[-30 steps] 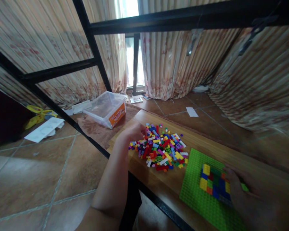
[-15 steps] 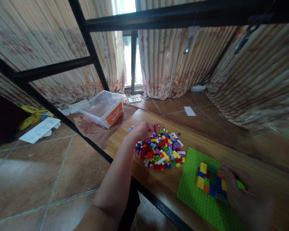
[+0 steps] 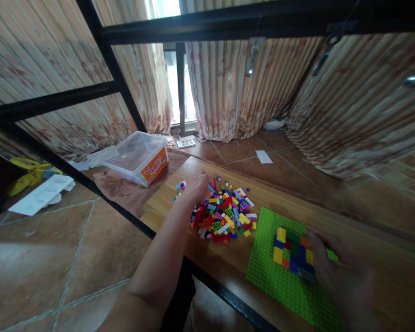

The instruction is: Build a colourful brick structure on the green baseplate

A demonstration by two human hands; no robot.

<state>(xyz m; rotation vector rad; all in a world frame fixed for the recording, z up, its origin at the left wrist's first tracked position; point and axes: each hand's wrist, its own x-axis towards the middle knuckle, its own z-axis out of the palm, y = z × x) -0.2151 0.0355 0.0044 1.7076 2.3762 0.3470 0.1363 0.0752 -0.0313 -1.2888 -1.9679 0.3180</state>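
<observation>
"Which way does the brick build lie?"

"Its long axis runs with the long edges of the desk, slanting toward the lower right. It sits on the green baseplate, toward the desk's right end in view."

"How does it look?"

"A low, blocky patchwork: yellow at the left end, then red, green, orange and plenty of blue. Its right end is partly hidden by the right hand."

"And that hand's grip?"

"Thumb and fingers are at the build's right end; whether they're pinching anything, I can't tell."

"The left hand?"

"Curled over the far-left part of the loose brick pile. Its fingertips are hidden, so I can't tell how narrow the grip is or whether it has a brick."

"Beyond the desk's left end?"

"A clear plastic bin with an orange label, on a brown mat."
</observation>
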